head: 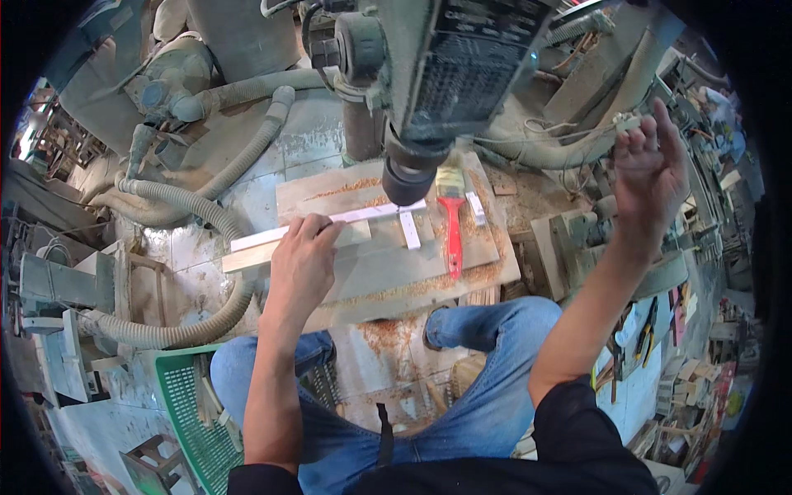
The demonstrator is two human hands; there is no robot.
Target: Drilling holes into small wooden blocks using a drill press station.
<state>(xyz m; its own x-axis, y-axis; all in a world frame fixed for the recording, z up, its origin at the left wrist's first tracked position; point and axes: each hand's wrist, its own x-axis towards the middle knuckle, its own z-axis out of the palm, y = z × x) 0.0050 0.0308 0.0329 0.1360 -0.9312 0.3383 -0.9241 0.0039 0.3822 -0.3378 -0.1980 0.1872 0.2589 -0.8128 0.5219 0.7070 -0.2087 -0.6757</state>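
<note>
My left hand presses on a pale wooden strip, gripping it from above. The strip runs beneath the dark chuck of a drill press; the chuck hides the bit's contact point. Alongside the strip lies a thicker pale wooden batten, partly under my hand. A short white-faced wood piece sits at an angle below the strip's right end. My right hand is raised at the right, palm bare and fingers apart. A small pale block shows at its fingertips; whether they touch is unclear.
A red-handled paintbrush and another small wood block lie on the shaving-strewn board. Ribbed dust hoses curl at left. A green plastic basket holds wood offcuts beside my left knee. Pliers lie at right.
</note>
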